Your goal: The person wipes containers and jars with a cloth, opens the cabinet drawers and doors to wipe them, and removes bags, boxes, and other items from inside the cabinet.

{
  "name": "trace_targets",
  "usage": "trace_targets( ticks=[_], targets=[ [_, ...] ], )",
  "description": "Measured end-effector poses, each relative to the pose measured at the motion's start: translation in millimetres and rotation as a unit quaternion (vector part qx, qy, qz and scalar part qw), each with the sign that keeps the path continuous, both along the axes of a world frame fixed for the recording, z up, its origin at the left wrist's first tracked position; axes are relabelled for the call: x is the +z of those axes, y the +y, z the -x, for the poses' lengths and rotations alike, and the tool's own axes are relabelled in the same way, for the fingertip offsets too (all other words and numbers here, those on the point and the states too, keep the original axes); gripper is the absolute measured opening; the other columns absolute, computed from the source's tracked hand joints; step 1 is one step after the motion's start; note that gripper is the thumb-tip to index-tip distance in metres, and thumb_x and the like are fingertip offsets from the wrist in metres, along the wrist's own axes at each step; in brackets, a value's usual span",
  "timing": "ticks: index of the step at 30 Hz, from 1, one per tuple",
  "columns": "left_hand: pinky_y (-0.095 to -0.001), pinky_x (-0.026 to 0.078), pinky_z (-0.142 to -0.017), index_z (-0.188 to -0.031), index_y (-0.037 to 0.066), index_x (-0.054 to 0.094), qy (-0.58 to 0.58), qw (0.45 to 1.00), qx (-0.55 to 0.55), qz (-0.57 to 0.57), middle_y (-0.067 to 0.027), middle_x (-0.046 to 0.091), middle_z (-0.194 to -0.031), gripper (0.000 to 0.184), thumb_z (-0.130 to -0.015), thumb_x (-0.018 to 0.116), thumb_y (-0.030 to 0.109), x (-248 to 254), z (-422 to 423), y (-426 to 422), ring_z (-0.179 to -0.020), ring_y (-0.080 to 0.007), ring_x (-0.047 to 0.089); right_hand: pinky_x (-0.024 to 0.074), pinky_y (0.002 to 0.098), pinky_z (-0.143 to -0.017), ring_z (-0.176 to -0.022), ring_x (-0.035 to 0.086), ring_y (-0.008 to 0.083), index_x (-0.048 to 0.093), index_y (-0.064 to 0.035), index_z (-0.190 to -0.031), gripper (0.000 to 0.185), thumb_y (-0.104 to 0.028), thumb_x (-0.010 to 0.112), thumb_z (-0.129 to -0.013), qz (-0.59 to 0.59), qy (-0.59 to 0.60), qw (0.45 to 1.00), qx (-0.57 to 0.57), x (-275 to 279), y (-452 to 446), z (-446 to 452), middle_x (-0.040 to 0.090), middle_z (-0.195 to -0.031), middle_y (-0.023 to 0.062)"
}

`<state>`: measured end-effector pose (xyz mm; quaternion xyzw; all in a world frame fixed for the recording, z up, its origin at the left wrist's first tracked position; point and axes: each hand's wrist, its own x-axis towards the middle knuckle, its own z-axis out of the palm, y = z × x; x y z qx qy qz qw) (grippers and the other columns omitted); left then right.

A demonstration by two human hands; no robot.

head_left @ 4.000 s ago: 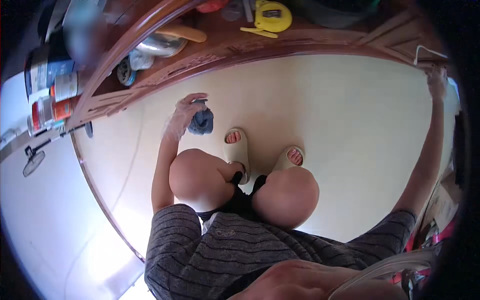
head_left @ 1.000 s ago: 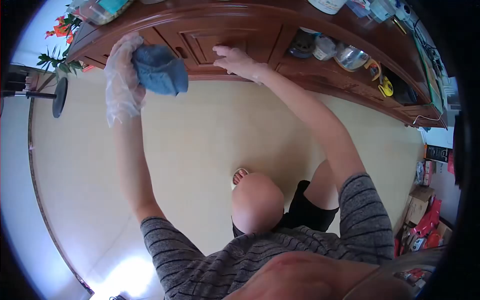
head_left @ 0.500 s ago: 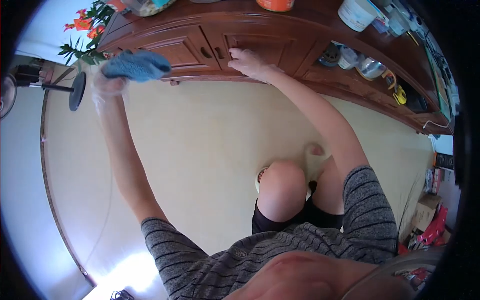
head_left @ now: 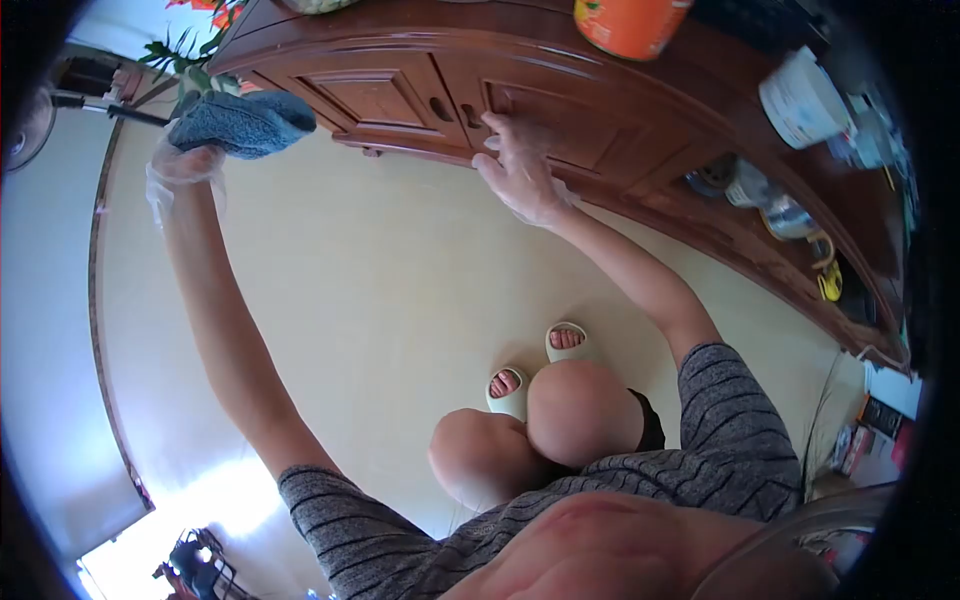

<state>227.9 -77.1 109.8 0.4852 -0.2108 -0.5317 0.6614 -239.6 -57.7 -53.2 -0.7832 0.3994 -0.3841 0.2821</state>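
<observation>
My left hand [head_left: 192, 165], in a loose clear plastic glove, grips a folded blue cloth [head_left: 240, 124] at the left end of the brown wooden cabinet [head_left: 345, 100]. The cloth hangs over my fingers toward the right. My right hand [head_left: 525, 175], gloved too, is in front of a cabinet door [head_left: 580, 125], near the dark cut-out handle [head_left: 471, 116]. Its fingers are apart and I see nothing in them. Whether a fingertip touches the door, I cannot tell.
On the cabinet top stand an orange container [head_left: 635, 25] and a white tub [head_left: 805, 100]. An open shelf on the right holds jars and a yellow item [head_left: 830, 282]. Red flowers with green leaves [head_left: 190, 65] and a fan [head_left: 28, 130] are at the left.
I have sunk lower, with both knees bent and both slippers now in view. The cloth stays in my left hand. My right hand has shifted slightly right and down in view, its fingers spreading.
</observation>
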Motion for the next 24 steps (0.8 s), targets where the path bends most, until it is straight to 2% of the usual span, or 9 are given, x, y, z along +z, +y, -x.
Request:
trace_targets(
  ticks=[3,5,6,9,14,15,17,19,24],
  targets=[
    [-0.0307,0.045,-0.085,-0.103,0.002,0.058,-0.179,0.984,-0.005,-0.009,-0.0115,0.062,-0.098,0.041,-0.082,0.053,0.037,24.7,-10.4,3.4,-0.092,-0.0195,0.059,0.0367,0.0429,-0.095,-0.115,0.048,0.0329,0.030,-0.0004,-0.133,0.063,-0.014,0.058,-0.079,-0.097,-0.038,0.995,-0.011,3.6,4.1,-0.5,0.044,-0.127,0.0245],
    [-0.0308,0.046,-0.083,-0.101,0.002,0.059,-0.349,0.937,-0.002,-0.018,-0.0115,0.062,-0.095,0.038,-0.083,0.053,0.035,45.8,-16.1,-4.2,-0.090,-0.0200,0.060,0.0330,0.0431,-0.099,-0.122,0.039,0.0340,0.030,-0.0020,-0.134,0.064,-0.013,0.059,-0.078,0.020,-0.044,0.999,-0.003,-2.8,3.1,-5.2,0.037,-0.133,0.0233],
    [-0.0309,0.046,-0.082,-0.101,0.002,0.059,-0.445,0.895,0.005,-0.022,-0.0114,0.063,-0.094,0.037,-0.083,0.052,0.034,56.0,-21.2,-11.0,-0.089,-0.0203,0.060,0.0311,0.0431,-0.101,-0.126,0.034,0.0345,0.030,-0.0029,-0.134,0.065,-0.012,0.060,-0.077,0.080,-0.049,0.996,0.000,-5.0,1.1,-7.6,0.033,-0.137,0.0227],
    [-0.0311,0.047,-0.079,-0.098,0.002,0.061,-0.695,0.717,0.047,-0.032,-0.0114,0.064,-0.090,0.034,-0.083,0.052,0.031,74.2,-36.4,-43.1,-0.087,-0.0210,0.061,0.0267,0.0428,-0.105,-0.131,0.025,0.0357,0.030,-0.0036,-0.134,0.065,-0.011,0.061,-0.077,-0.003,-0.050,0.998,0.044,-5.9,1.6,-3.5,0.024,-0.143,0.0200],
    [-0.0315,0.048,-0.074,-0.094,0.002,0.063,-0.863,0.462,0.190,-0.073,-0.0114,0.065,-0.084,0.029,-0.084,0.051,0.026,41.2,-21.6,-86.9,-0.082,-0.0222,0.063,0.0260,0.0416,-0.106,-0.131,0.026,0.0335,0.029,-0.0031,-0.135,0.065,-0.015,0.059,-0.079,-0.065,-0.008,0.993,0.094,-14.6,4.2,15.1,0.025,-0.142,0.0192],
    [-0.0316,0.048,-0.074,-0.094,0.002,0.064,-0.856,0.469,0.211,-0.049,-0.0114,0.066,-0.082,0.028,-0.085,0.051,0.025,27.3,-8.3,-92.9,-0.081,-0.0225,0.063,0.0257,0.0412,-0.106,-0.132,0.025,0.0330,0.029,-0.0031,-0.135,0.065,-0.016,0.059,-0.080,-0.084,0.000,0.991,0.101,-14.6,3.8,17.6,0.025,-0.142,0.0192],
    [-0.0348,0.048,-0.074,-0.101,0.003,0.062,-0.738,0.642,0.190,0.085,-0.0138,0.066,-0.089,0.036,-0.085,0.051,0.033,5.4,35.8,-97.1,-0.085,-0.0279,0.063,0.0252,0.0410,-0.106,-0.131,0.027,0.0331,0.028,-0.0016,-0.135,0.065,-0.017,0.058,-0.080,-0.073,-0.018,0.988,0.133,-18.1,-4.7,15.1,0.026,-0.142,0.0199],
    [-0.0345,0.048,-0.076,-0.100,0.004,0.063,-0.848,0.515,0.121,-0.009,-0.0140,0.065,-0.093,0.033,-0.084,0.054,0.032,38.1,99.3,-77.2,-0.085,-0.0331,0.062,0.0251,0.0409,-0.106,-0.129,0.028,0.0338,0.028,0.0001,-0.134,0.065,-0.018,0.059,-0.079,-0.085,-0.038,0.986,0.136,-21.5,-9.2,6.1,0.028,-0.140,0.0210],
    [-0.0374,0.043,-0.088,-0.117,0.004,0.052,-0.777,0.622,0.035,0.091,-0.0112,0.063,-0.100,0.040,-0.084,0.055,0.026,13.0,4.0,-110.1,-0.093,-0.0259,0.058,0.0294,0.0389,-0.103,-0.124,0.035,0.0350,0.030,0.0051,-0.131,0.068,-0.017,0.064,-0.076,-0.064,-0.083,0.994,-0.002,-34.1,-15.4,-39.1,0.037,-0.132,0.0242]
  ],
)
